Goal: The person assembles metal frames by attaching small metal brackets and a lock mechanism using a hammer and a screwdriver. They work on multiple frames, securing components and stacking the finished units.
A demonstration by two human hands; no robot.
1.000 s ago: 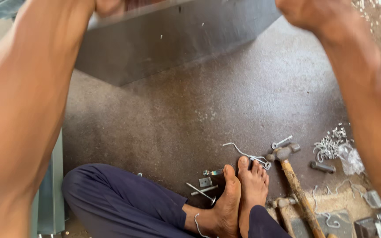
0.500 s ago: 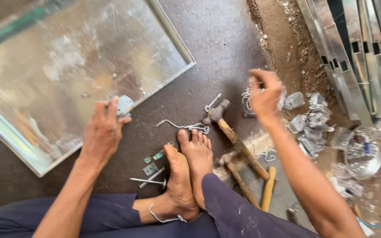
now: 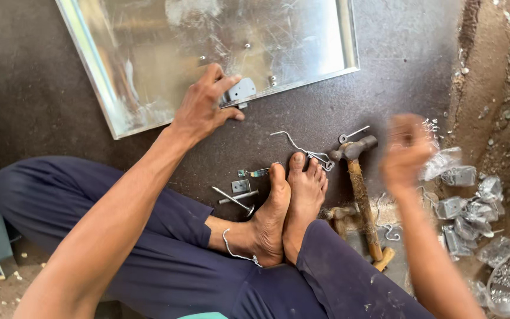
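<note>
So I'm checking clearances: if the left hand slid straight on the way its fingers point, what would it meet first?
The left hand already touches the small grey metal bracket; beyond lies the shiny metal sheet.

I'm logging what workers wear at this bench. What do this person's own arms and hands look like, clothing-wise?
Both arms are bare to as far up as the picture shows: no sleeves, gloves, watch or rings visible. The left hand is sharp enough to show bare fingers. The right hand is motion-blurred, so small details there cannot be told. Lower down, the person wears dark blue trousers and a thin anklet; the feet are bare.
</note>
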